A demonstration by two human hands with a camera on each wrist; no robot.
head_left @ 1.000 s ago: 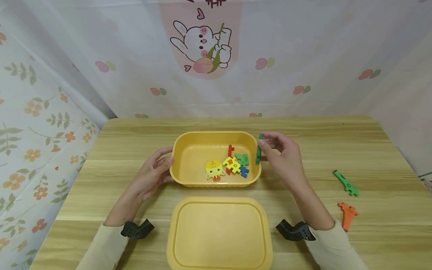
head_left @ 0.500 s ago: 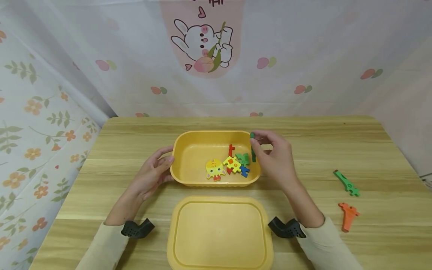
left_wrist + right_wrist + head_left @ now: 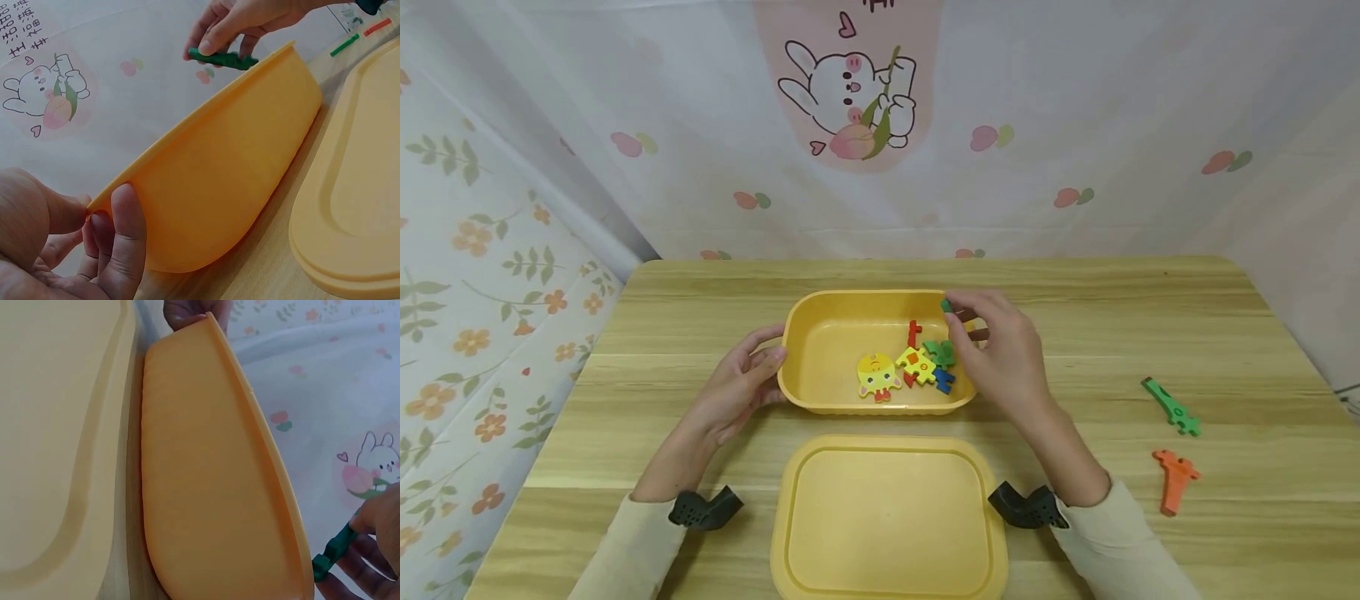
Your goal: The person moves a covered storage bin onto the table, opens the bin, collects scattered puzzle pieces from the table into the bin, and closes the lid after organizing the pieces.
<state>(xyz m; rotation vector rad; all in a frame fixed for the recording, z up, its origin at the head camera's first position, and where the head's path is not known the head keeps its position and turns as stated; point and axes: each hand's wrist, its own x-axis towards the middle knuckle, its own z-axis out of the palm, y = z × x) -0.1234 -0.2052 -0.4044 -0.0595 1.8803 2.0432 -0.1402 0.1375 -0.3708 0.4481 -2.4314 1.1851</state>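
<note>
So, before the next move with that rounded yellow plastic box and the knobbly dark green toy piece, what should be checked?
1. Right hand pinching the dark green piece: ok.
2. Left hand holding the yellow box by its rim: ok.
3. Opening uncovered, flat yellow plastic lid lying on the wooden table: ok.
4. Gap between the dark green piece and the rim: cannot tell.
5. All pieces in the yellow box: not ok; a slim light green piece and a forked orange piece lie on the table.
</note>
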